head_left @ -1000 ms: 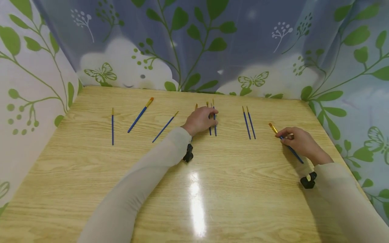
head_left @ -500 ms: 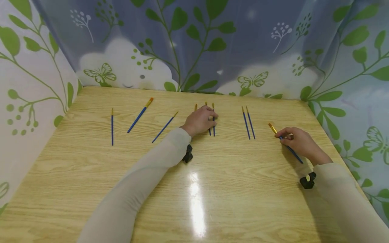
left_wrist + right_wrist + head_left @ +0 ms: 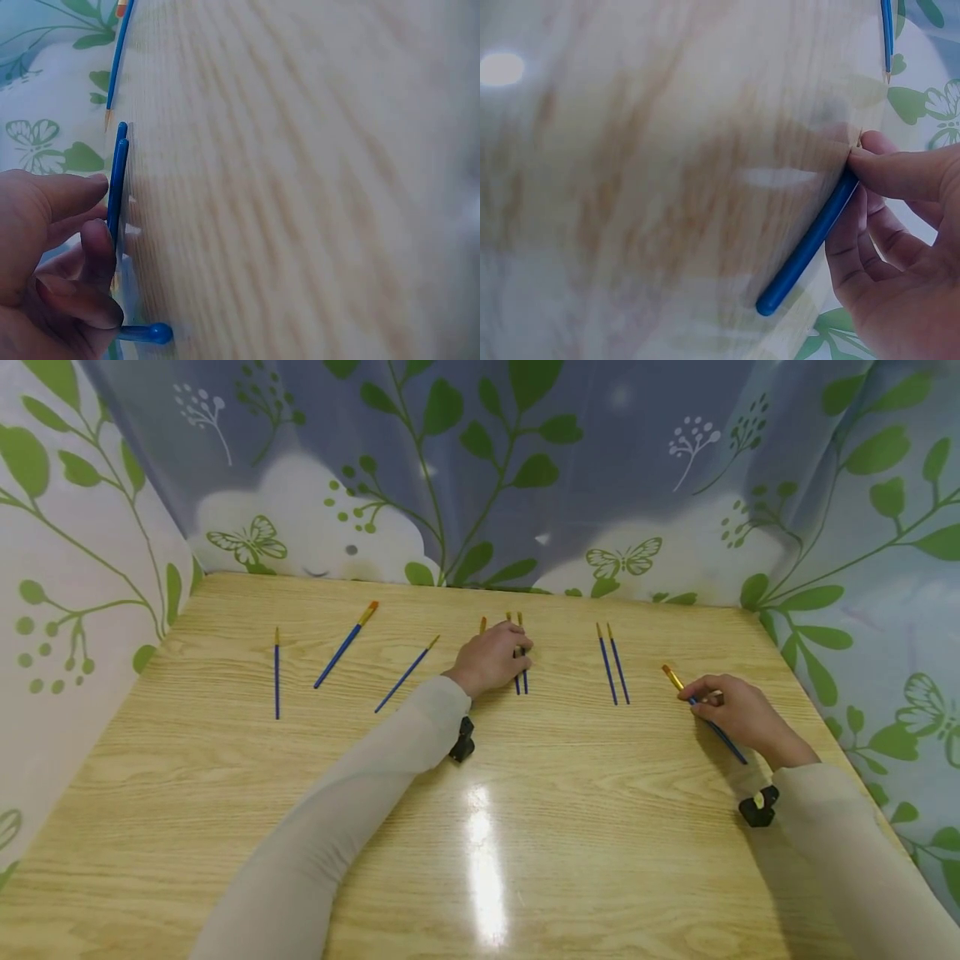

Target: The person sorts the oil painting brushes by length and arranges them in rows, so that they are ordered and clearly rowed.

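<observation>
My left hand (image 3: 491, 656) pinches a thin blue paintbrush (image 3: 525, 683), its fingertips partly covering the shaft. Close beside that one lies another thin paintbrush (image 3: 516, 685), nearly parallel. In the left wrist view the two blue handles (image 3: 117, 187) overlap near the fingertips. A wider brush with an orange tip (image 3: 483, 624) pokes out behind the hand, mostly hidden; a rounded blue handle end (image 3: 156, 333) shows under the fingers. At the right, my right hand (image 3: 738, 710) holds a flat paintbrush (image 3: 726, 740) between thumb and fingers near its gold ferrule; its blue handle (image 3: 806, 251) slants down toward the table.
Between the hands, two thin paintbrushes (image 3: 613, 668) lie side by side. Toward the left are a thin upright-lying brush (image 3: 277, 681), a wide orange-tipped brush (image 3: 341, 652) and a slanted thin brush (image 3: 405, 677). Leaf-patterned curtain (image 3: 495, 485) borders the wooden table (image 3: 600, 843).
The thin paintbrush at my left fingertips has shifted slightly left, closer to its neighbour, and the left fingers moved a little with it. My right hand and its brush have stayed put.
</observation>
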A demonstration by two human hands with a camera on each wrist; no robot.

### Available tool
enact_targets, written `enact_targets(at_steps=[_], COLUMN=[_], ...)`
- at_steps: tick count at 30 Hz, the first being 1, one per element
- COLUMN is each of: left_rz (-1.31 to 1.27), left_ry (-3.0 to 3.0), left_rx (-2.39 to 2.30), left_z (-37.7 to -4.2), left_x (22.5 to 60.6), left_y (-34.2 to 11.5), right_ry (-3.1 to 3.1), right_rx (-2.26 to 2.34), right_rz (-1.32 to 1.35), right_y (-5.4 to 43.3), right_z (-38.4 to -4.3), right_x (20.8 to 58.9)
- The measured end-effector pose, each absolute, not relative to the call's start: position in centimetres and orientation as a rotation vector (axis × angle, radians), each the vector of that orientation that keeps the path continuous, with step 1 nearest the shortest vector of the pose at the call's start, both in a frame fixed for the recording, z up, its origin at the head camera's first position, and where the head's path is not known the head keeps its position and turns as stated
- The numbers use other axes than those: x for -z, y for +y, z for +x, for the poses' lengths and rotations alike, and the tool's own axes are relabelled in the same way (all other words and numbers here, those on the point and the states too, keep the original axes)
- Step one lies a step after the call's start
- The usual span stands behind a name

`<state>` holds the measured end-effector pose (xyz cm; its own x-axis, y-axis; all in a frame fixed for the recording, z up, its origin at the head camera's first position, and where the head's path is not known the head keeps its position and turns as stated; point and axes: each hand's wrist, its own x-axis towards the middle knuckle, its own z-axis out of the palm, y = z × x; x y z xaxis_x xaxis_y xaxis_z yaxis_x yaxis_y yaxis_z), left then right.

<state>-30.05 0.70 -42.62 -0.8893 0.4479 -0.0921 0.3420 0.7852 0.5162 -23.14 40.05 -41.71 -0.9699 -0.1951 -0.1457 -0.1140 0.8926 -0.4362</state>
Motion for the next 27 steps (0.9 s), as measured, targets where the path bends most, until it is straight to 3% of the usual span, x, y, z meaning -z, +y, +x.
enact_targets(at_steps=[27], left_rz=[0.527], left_ry=[2.836], left_rx=[-0.759], left_z=[-30.4], left_x=[42.0], left_y=[-0.9], right_ry=[2.872], right_rx=[0.646], right_rz=[-0.227], right_y=[40.3], right_z=[-23.3], right_x=[41.9])
